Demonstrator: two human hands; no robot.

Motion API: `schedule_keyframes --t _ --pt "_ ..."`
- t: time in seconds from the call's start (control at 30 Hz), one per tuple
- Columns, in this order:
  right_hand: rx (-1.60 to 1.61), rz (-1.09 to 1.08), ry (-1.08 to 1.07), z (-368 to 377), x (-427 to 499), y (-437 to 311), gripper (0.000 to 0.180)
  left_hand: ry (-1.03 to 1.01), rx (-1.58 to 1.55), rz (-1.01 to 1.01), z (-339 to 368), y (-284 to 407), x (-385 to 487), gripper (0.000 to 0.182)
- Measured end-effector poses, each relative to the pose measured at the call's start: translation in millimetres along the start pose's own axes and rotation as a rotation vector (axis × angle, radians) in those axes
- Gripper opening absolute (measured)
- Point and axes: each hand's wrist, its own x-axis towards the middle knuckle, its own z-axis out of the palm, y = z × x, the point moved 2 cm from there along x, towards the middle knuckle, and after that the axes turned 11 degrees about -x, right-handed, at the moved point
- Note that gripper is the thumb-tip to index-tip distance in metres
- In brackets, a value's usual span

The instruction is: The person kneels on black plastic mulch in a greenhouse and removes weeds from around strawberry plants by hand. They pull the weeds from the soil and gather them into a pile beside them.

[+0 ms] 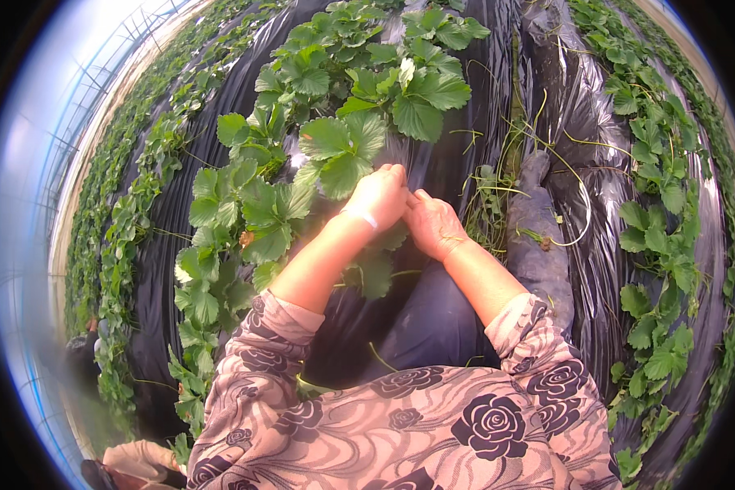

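My left hand [378, 195] and my right hand [433, 225] meet at the fingertips beside a strawberry plant [343, 150] with broad toothed leaves. Both have curled fingers, and whatever lies between the tips is too small or hidden to make out. A thin pale band circles my left wrist. A thin stem or strand lies across my right wrist. Beneath my hands runs black plastic mulch film [432, 162]. More strawberry leaves [269, 214] spread to the left of my left forearm.
Long strawberry rows [655, 239] on black film run along both sides. Pulled stems and runners [487, 214] lie in the furrow at my right, by a dirty dark-covered leg [536, 226]. Beyond the left rows stands a greenhouse wall [43, 159]. Another person [138, 459] shows partly at the lower left.
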Motion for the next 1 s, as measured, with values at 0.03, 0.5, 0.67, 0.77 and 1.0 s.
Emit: schedule_keyframes --t 0.03,0.5,0.67,0.77,1.0 --pt "-0.024 -0.045 0.141 -3 0 -2 0.020 0.032 0.036 -0.065 2 -24 -4 0.020" --pt "-0.053 -0.020 0.125 -1 2 -4 0.029 -0.205 0.078 -0.171 51 -89 44 0.029" --pt "-0.087 -0.029 0.203 -1 3 -5 0.019 -0.120 0.148 -0.128 59 -98 47 0.031" --pt "-0.100 -0.031 0.219 -3 4 -5 0.014 -0.054 0.112 -0.154 55 -91 43 0.029" --pt "-0.033 -0.021 0.295 -8 5 -4 0.020 -0.035 -0.212 -0.148 -16 -39 26 0.022"
